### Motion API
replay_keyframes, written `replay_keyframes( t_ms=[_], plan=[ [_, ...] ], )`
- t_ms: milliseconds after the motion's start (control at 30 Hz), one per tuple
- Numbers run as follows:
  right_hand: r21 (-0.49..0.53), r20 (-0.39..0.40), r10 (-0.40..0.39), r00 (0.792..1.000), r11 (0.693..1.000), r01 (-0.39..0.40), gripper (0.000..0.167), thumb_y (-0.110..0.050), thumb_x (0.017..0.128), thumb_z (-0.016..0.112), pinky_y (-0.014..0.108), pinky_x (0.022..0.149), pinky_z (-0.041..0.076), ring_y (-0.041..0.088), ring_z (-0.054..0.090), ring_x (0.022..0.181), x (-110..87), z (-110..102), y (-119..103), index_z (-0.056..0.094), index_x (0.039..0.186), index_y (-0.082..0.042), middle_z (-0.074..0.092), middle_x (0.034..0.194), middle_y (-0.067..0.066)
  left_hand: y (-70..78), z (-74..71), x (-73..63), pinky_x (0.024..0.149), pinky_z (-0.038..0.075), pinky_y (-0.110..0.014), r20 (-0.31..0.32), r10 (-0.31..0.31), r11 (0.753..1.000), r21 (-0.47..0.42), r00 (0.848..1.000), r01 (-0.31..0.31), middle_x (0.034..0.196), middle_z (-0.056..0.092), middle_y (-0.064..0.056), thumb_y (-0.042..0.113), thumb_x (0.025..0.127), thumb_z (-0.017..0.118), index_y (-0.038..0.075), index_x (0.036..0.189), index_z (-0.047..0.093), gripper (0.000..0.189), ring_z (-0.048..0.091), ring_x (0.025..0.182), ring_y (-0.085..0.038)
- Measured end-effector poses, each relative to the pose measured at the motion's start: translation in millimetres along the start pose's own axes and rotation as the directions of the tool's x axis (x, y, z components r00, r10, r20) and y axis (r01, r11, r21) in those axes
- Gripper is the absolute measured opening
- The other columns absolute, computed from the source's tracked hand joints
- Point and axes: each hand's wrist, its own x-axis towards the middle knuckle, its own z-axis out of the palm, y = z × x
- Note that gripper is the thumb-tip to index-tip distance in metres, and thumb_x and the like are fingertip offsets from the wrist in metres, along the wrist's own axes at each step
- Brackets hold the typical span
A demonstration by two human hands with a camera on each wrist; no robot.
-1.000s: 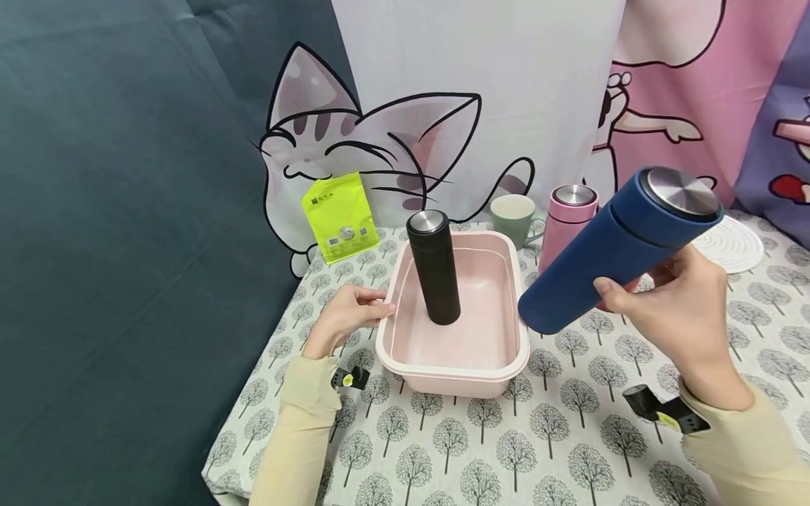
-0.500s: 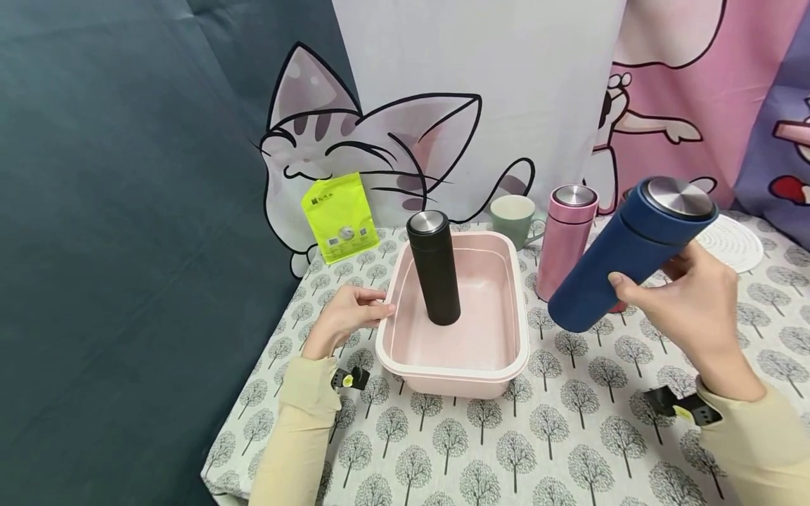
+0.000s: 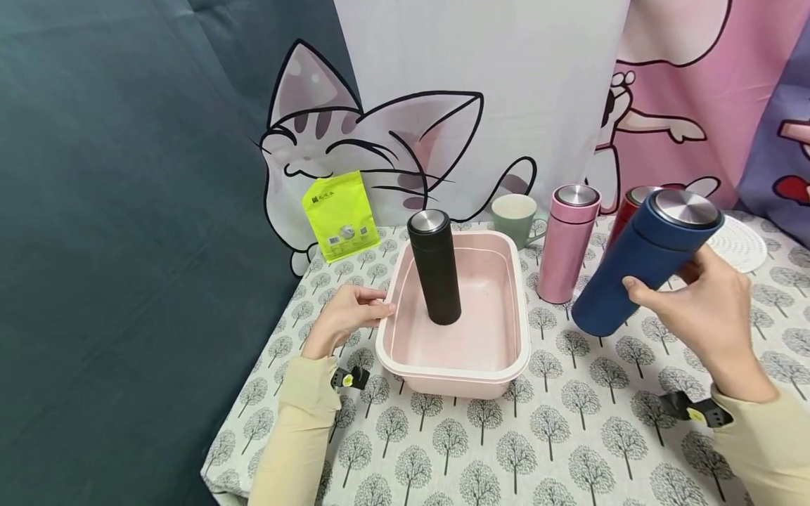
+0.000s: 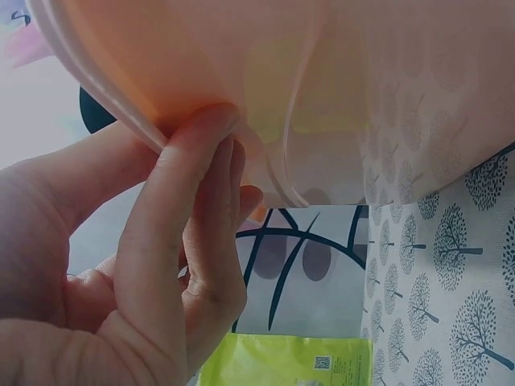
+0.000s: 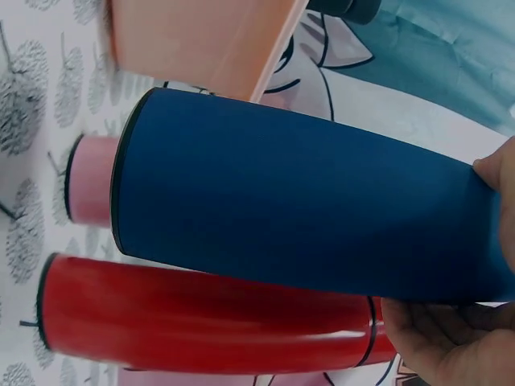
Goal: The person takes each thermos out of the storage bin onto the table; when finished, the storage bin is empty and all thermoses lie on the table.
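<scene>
My right hand (image 3: 702, 302) grips a dark blue flask (image 3: 642, 263) with a steel cap, tilted, its base low over the tablecloth to the right of the pink flask (image 3: 566, 242). In the right wrist view the blue flask (image 5: 306, 201) lies just above a red flask (image 5: 201, 326). A black flask (image 3: 434, 267) stands upright in the pink tub (image 3: 405, 365). My left hand (image 3: 344, 316) holds the tub's left rim; in the left wrist view the fingers (image 4: 193, 209) curl under the tub's rim (image 4: 121, 104).
A red flask (image 3: 633, 204) peeks out behind the blue one. A green mug (image 3: 514, 218) and a yellow-green pouch (image 3: 339, 216) stand at the back by the cat backdrop. A white round mat (image 3: 737, 242) lies far right. The table's left edge (image 3: 253, 393) drops off near my left arm.
My right hand has carried the blue flask to the right and downward, away from the tub, and tipped it more upright. The left hand and the black flask have not moved.
</scene>
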Motion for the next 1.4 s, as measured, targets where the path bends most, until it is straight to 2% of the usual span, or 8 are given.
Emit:
replay_keyframes(
  t_ms=[133, 367, 533, 667, 900, 1033, 1200, 1400],
  plan=[
    [-0.039, 0.01, 0.005, 1.0, 0.999, -0.005, 0.047, -0.016, 0.065, 0.089, 0.015, 0.069, 0.03, -0.027, 0.046, 0.069, 1.0, 1, 7, 0.067, 0.107, -0.016, 0.046, 0.076, -0.051, 0.7, -0.6, -2.0, 0.083, 0.062, -0.035, -0.003, -0.005, 1.0, -0.002, 1.0, 0.005, 0.114, 0.067, -0.028, 0.005, 0.086, 0.073, -0.012, 0.122, 0.061, 0.042, 0.072, 0.086, -0.019],
    [-0.056, 0.014, -0.006, 1.0, 0.998, 0.007, 0.047, -0.017, 0.065, 0.089, 0.015, 0.076, 0.029, -0.028, 0.044, 0.07, 2.9, 1, 22, 0.067, 0.107, -0.015, 0.044, 0.077, -0.052, 0.6, -0.4, -3.5, 0.084, 0.062, -0.036, -0.009, -0.008, 1.0, 0.004, 1.0, 0.009, 0.12, 0.064, -0.027, 0.005, 0.086, 0.073, -0.012, 0.121, 0.062, 0.04, 0.072, 0.09, -0.021],
    [-0.046, -0.008, -0.04, 0.999, 0.998, 0.039, 0.047, -0.013, 0.064, 0.088, 0.011, 0.071, 0.028, -0.029, 0.044, 0.072, 5.3, -1, 33, 0.063, 0.099, -0.031, 0.045, 0.078, -0.05, 1.1, 1.6, -2.4, 0.083, 0.062, -0.036, -0.011, -0.016, 1.0, 0.009, 1.0, 0.016, 0.116, 0.066, -0.026, 0.006, 0.085, 0.075, -0.011, 0.123, 0.061, 0.044, 0.073, 0.088, -0.022],
    [-0.053, -0.013, -0.027, 1.0, 0.998, 0.026, 0.049, -0.013, 0.065, 0.087, 0.011, 0.069, 0.028, -0.029, 0.044, 0.071, 7.8, -4, 38, 0.061, 0.099, -0.036, 0.045, 0.075, -0.049, 1.8, 2.0, -2.1, 0.083, 0.062, -0.036, -0.012, -0.007, 1.0, 0.014, 1.0, 0.007, 0.119, 0.065, -0.026, 0.007, 0.085, 0.075, -0.01, 0.123, 0.062, 0.044, 0.073, 0.091, -0.024],
    [-0.053, -0.036, -0.021, 0.999, 0.998, 0.019, 0.046, -0.01, 0.064, 0.087, 0.009, 0.072, 0.028, -0.029, 0.044, 0.071, 10.4, -7, 46, 0.067, 0.105, -0.018, 0.046, 0.075, -0.047, 2.9, 1.6, -1.7, 0.083, 0.062, -0.036, -0.011, -0.012, 1.0, 0.014, 1.0, 0.012, 0.118, 0.065, -0.027, 0.007, 0.085, 0.075, -0.011, 0.123, 0.061, 0.045, 0.073, 0.092, -0.028],
    [-0.05, -0.028, -0.007, 1.0, 0.999, 0.006, 0.05, -0.01, 0.066, 0.086, 0.009, 0.074, 0.028, -0.028, 0.044, 0.072, 12.2, -10, 50, 0.064, 0.105, -0.031, 0.045, 0.077, -0.047, 2.1, 0.6, -1.7, 0.084, 0.062, -0.036, -0.009, -0.01, 1.0, 0.012, 1.0, 0.01, 0.121, 0.064, -0.027, 0.006, 0.085, 0.074, -0.011, 0.123, 0.061, 0.044, 0.072, 0.095, -0.029],
    [-0.105, -0.026, 0.04, 0.999, 0.994, -0.043, 0.061, -0.015, 0.069, 0.085, 0.016, 0.075, 0.027, -0.027, 0.038, 0.07, 15.2, -14, 56, 0.045, 0.094, -0.053, 0.039, 0.074, -0.05, 2.3, 1.0, -1.8, 0.084, 0.061, -0.037, -0.011, -0.011, 1.0, 0.015, 1.0, 0.011, 0.124, 0.063, -0.026, 0.006, 0.085, 0.075, -0.011, 0.123, 0.061, 0.044, 0.072, 0.097, -0.03],
    [-0.11, -0.025, 0.093, 0.995, 0.989, -0.095, 0.057, -0.019, 0.075, 0.082, 0.008, 0.067, 0.028, -0.023, 0.038, 0.074, 17.6, -17, 65, 0.042, 0.098, -0.053, 0.038, 0.08, -0.044, 2.3, 1.7, -0.6, 0.082, 0.062, -0.036, -0.014, -0.025, 1.0, 0.007, 1.0, 0.025, 0.117, 0.065, -0.027, 0.006, 0.085, 0.075, -0.011, 0.124, 0.06, 0.046, 0.073, 0.09, -0.027]
  ],
)
